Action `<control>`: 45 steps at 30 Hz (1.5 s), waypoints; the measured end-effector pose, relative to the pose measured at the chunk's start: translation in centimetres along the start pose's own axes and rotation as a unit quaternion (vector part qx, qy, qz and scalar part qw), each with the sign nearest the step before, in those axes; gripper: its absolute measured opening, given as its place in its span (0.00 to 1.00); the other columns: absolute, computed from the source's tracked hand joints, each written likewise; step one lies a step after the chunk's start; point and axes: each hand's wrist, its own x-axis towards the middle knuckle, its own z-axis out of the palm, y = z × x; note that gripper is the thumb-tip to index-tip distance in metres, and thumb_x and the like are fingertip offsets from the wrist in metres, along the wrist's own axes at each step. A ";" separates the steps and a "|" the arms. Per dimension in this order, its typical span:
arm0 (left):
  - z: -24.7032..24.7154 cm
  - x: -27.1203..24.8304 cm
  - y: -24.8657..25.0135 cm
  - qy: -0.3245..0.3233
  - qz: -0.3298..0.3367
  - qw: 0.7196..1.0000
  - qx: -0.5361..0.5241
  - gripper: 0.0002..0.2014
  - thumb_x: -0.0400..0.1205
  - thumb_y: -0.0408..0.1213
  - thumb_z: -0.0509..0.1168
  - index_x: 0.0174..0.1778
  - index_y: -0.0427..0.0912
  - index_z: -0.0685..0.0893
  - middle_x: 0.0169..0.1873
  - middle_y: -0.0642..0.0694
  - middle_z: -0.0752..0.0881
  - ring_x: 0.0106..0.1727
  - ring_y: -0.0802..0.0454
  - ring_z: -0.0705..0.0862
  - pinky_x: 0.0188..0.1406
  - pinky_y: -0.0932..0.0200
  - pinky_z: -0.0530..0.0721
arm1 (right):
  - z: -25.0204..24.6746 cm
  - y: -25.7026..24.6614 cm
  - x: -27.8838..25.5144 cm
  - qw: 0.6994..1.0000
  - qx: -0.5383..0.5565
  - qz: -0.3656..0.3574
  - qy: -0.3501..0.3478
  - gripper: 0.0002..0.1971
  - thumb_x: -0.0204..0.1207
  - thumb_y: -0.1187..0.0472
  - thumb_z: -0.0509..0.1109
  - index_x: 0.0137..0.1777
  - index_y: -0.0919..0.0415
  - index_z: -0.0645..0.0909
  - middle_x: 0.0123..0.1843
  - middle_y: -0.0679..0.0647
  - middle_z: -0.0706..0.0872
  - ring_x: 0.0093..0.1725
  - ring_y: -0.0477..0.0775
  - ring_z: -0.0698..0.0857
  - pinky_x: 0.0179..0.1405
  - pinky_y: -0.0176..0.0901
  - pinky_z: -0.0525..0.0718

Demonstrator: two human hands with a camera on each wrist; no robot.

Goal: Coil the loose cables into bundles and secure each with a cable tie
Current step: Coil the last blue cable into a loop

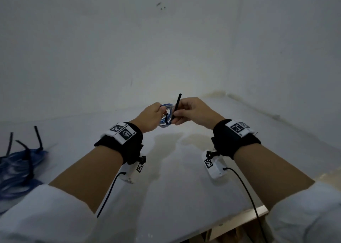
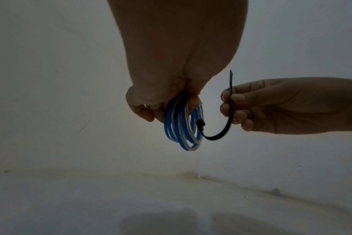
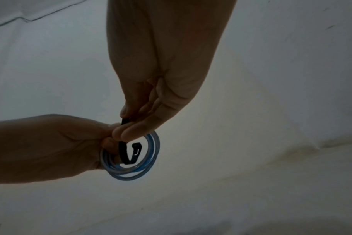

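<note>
While the left hand (image 1: 151, 116) grips a small coil of blue and clear cable (image 2: 183, 127) with its fingers curled round the upper part of the loops, the right hand (image 1: 193, 111) pinches a black cable tie (image 2: 229, 109) between thumb and fingers just beside it. Both hands are raised above the white desk (image 1: 175, 178), close together, and the coil hangs below the left hand's fingers. From the pinch, the tie's strap curves down and hooks up to its head (image 3: 136, 145) inside the ring of the coil, while its tapered end (image 1: 179, 97) sticks up above the right hand. Each wrist wears a black band (image 1: 127, 143) carrying white tags with square black-and-white code patterns; beside them are tiny characters too small to read. Well to the left of the left hand, blue cable bundles (image 1: 18, 169) with black ties lie on the desk.
</note>
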 end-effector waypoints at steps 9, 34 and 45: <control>-4.6 -2.5 -3.1 0.031 -0.075 0.996 -0.021 0.07 0.87 0.41 0.50 0.52 0.41 0.66 0.36 0.48 0.76 0.41 0.49 0.73 0.46 0.53 0.71 | 5.8 -1.4 3.5 0.995 0.057 -0.073 0.026 0.09 0.74 0.79 0.66 0.38 0.66 0.80 0.41 0.66 0.86 0.43 0.61 0.90 0.51 0.52 0.89; -8.1 -4.5 -5.7 0.159 -0.039 0.986 0.000 0.06 0.86 0.40 0.53 0.43 0.46 0.67 0.32 0.52 0.76 0.42 0.47 0.73 0.54 0.49 0.70 | 11.8 -1.8 5.9 0.990 0.136 -0.009 0.026 0.09 0.78 0.69 0.66 0.36 0.64 0.78 0.30 0.61 0.81 0.22 0.50 0.71 0.24 0.37 0.70; -7.9 -4.9 -5.4 0.147 -0.025 0.988 0.038 0.05 0.86 0.37 0.52 0.46 0.43 0.68 0.33 0.50 0.76 0.39 0.47 0.73 0.55 0.48 0.68 | 11.8 -1.7 6.2 0.991 0.130 0.026 0.030 0.09 0.77 0.69 0.67 0.34 0.65 0.80 0.29 0.62 0.81 0.19 0.49 0.70 0.25 0.36 0.70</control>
